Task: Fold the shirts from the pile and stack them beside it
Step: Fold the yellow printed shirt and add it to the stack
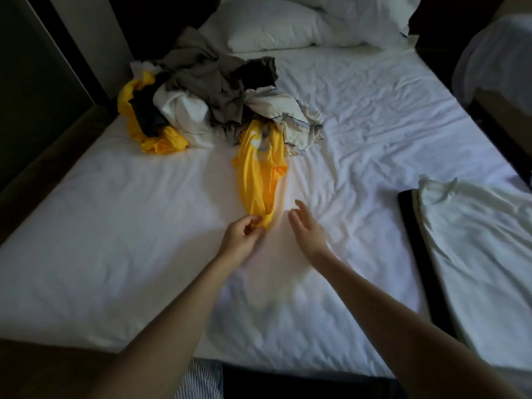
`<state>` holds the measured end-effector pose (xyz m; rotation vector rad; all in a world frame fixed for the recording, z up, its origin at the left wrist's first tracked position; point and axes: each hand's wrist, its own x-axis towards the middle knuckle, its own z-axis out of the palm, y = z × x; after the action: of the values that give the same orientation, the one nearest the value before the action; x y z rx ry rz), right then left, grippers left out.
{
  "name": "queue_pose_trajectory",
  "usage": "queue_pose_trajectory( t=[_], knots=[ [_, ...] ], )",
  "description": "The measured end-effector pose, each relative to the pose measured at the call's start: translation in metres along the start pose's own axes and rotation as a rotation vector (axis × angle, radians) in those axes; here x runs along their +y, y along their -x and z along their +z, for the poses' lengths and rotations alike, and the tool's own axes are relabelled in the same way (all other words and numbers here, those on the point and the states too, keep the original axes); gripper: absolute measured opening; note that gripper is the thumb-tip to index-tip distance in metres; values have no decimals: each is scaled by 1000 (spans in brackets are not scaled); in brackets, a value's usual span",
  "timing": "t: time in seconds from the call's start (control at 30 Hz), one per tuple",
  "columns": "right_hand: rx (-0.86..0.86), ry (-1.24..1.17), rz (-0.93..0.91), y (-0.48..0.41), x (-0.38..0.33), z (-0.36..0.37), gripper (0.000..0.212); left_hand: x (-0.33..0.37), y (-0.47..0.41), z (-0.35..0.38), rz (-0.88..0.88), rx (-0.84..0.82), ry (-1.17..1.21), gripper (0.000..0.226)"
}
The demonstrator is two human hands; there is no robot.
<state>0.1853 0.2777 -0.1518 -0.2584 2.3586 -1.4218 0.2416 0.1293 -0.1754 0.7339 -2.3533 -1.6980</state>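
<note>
Dim bedroom, white-sheeted bed (115, 226): left hand (240, 239) pinching near end of crumpled yellow jersey shirt (256, 174) at frame centre, right hand (308, 228) hovering open, empty; likely risking dragging along tangled upper-left pile of grey, white and yellow clothes (207, 90).

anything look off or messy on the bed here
The yellow shirt is bunched into a long rope trailing from the pile, not spread flat; the left hand pinches its near end. Nothing looks torn or spilled.

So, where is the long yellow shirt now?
In the head view, the yellow shirt lies stretched in the middle of the bed, far end at the pile, near end pinched by the left hand.
</note>
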Motion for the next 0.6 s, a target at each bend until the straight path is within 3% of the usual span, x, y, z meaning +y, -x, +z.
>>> queue_pose_trajectory(
  t=[0.07,0.2,0.33,0.47,0.53,0.6],
  knots=[
    [-72,-323,98,7,-16,8,46,-2,16,-7,-60,-36,63,18],
    [-285,-636,258,22,-35,18,44,-8,58,-27,-8,-134,-13,20],
    [-203,-731,279,35,-22,24,30,-8,104,-42,198,-337,-192,30],
    [-263,-910,304,42,-7,22,33,-1,139,-38,229,-460,-148,15],
    [-255,-941,285,43,-2,21,36,10,146,-40,220,-485,-65,11],
    [-120,-924,264,46,1,14,26,24,141,-46,190,-399,-6,20]
  ],
)
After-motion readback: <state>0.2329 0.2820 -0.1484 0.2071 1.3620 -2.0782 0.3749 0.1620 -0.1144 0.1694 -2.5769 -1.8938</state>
